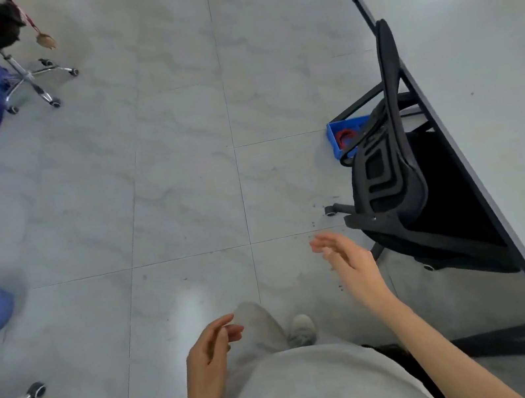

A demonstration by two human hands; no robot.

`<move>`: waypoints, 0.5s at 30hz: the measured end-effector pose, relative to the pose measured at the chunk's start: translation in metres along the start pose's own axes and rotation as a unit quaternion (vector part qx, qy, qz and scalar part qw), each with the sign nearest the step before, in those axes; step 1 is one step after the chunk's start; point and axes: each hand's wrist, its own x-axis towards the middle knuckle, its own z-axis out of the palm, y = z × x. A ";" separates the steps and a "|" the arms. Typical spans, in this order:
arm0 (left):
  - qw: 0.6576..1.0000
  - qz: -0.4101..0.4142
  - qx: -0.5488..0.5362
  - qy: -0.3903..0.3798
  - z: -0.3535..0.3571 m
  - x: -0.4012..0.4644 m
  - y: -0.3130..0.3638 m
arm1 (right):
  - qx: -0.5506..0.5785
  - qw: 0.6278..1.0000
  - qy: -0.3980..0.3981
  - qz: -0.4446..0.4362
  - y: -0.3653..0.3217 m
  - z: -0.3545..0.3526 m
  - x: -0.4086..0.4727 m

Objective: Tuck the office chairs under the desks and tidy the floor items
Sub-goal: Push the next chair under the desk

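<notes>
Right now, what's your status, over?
Both hands empty: left hand loose, right hand open, reaching toward black chair. Chair seat already under desk. Blue bin on floor beside it, not yet tidied.

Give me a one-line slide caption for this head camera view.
Both hands, left and right, hang open and empty beside a black office chair tucked against the grey desk.

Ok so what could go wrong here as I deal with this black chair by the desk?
The blue bin sits on the floor right by the black chair, so rolling the chair could knock or trap it. The chair's seat is already under the desk; pushing harder may jam its backrest against the desk edge. Both hands are empty.
</notes>
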 end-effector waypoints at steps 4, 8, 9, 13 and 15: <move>1.000 0.005 0.002 -0.018 0.012 0.088 0.037 | -0.005 1.000 0.000 0.005 -0.011 -0.001 0.078; 0.992 0.061 0.048 -0.102 0.026 0.202 0.092 | -0.007 0.997 0.058 0.052 -0.005 -0.003 0.138; 0.986 0.082 0.065 -0.130 0.030 0.230 0.109 | -0.009 0.995 0.077 0.068 -0.004 -0.004 0.148; 0.941 0.164 0.127 -0.266 0.062 0.330 0.194 | -0.019 0.973 0.192 0.126 -0.011 -0.014 0.179; 0.905 0.211 0.158 -0.334 0.089 0.364 0.236 | -0.032 0.951 0.277 0.134 -0.023 -0.025 0.189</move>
